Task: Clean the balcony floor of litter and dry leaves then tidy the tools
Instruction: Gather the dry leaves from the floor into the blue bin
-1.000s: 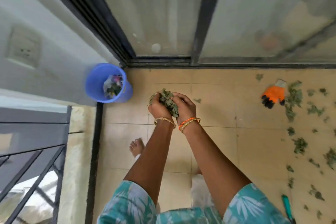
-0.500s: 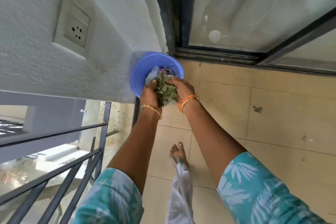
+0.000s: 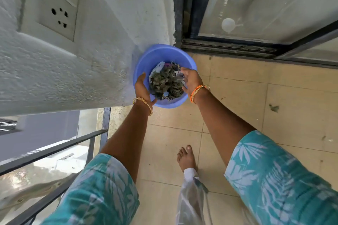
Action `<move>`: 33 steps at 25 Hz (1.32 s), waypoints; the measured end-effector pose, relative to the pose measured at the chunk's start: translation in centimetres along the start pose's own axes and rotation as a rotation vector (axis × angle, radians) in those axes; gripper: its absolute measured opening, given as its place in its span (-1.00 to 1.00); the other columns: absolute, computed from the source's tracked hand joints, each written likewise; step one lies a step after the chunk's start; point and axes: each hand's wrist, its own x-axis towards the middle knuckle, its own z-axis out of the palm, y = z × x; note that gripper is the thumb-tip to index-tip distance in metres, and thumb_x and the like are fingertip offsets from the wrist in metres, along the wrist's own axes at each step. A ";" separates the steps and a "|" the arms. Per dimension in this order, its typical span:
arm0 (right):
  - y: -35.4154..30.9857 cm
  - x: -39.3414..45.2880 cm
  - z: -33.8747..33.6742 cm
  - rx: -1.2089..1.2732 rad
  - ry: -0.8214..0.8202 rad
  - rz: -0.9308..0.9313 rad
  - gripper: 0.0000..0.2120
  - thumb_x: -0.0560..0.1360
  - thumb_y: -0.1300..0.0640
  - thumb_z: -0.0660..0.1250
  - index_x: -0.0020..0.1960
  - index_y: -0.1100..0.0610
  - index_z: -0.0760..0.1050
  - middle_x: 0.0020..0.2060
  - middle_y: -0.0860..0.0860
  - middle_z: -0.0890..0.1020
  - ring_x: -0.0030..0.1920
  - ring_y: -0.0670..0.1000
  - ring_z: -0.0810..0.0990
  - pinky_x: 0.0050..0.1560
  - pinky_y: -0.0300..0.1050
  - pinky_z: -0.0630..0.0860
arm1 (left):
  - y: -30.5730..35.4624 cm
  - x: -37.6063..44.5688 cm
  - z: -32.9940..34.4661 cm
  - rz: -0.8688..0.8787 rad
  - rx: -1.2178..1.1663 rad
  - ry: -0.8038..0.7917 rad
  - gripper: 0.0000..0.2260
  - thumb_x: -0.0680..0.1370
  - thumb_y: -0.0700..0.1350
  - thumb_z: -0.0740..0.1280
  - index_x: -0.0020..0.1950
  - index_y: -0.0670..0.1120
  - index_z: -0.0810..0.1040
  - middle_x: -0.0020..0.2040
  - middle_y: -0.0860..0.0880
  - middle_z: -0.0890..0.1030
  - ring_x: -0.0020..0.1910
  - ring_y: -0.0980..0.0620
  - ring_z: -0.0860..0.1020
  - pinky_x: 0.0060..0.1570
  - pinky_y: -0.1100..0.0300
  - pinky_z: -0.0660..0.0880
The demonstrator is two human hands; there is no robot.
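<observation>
Two forearms in teal leaf-print sleeves reach forward over the tan tiled floor (image 3: 237, 97), with a bare foot (image 3: 187, 157) planted on the tiles between them. Beyond the wrists, the left hand (image 3: 142, 87) and the right hand (image 3: 190, 80) sit over the rim of a blue bucket (image 3: 155, 55), one on each side of a clump of dry leaves (image 3: 165, 84) lying inside it on top of some litter. Both hands have their fingers spread loose and straight, palms facing the clump, gripping nothing. The bucket stands in the corner, touching the white wall (image 3: 109, 33) on the left and just beside the dark sliding-door track (image 3: 228, 47). A socket plate (image 3: 58, 14) sits on the wall, and one leaf scrap (image 3: 274, 108) lies on the floor to the right.
</observation>
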 end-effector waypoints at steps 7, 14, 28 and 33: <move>-1.4 -2.5 -5.3 -0.108 0.124 -0.248 -0.83 0.48 0.29 0.27 -0.26 0.15 0.53 -0.36 0.11 0.53 -0.40 -0.02 0.45 -0.31 -0.17 0.39 | -3.7 -1.8 3.9 0.097 0.392 0.079 -0.89 0.62 -0.20 0.14 -0.02 -0.14 0.45 -0.21 -0.03 0.51 -0.26 -0.01 0.49 -0.31 0.23 0.39; 1.1 -6.7 -19.0 -0.539 0.461 -0.584 -0.90 0.42 0.24 0.32 -0.27 0.18 0.55 -0.47 -0.10 0.51 -0.44 -0.19 0.46 -0.33 -0.34 0.37 | -13.8 -5.1 10.0 0.206 0.802 -0.092 -0.77 0.60 -0.24 0.13 -0.20 -0.05 0.45 -0.25 -0.04 0.58 -0.37 0.05 0.50 -0.46 0.32 0.40; 13.2 12.9 -45.2 -0.915 0.616 -0.266 -0.43 0.47 0.14 0.30 0.45 0.13 0.24 0.42 0.14 0.18 0.38 0.17 0.21 0.32 -0.14 0.23 | -36.9 12.4 13.4 0.227 1.373 -0.075 -0.80 0.55 -0.16 0.23 0.06 -0.17 0.61 0.00 -0.09 0.64 0.04 -0.10 0.58 0.08 0.16 0.50; 14.9 19.2 -47.1 -1.056 0.826 -0.392 -0.45 0.53 0.15 0.22 0.49 0.10 0.17 0.49 0.19 0.10 0.43 0.26 0.11 0.35 0.14 0.27 | -39.4 17.4 12.3 0.397 1.456 -0.075 -0.85 0.59 -0.15 0.23 0.02 -0.17 0.56 -0.16 0.00 0.55 -0.16 0.06 0.47 -0.23 0.46 0.29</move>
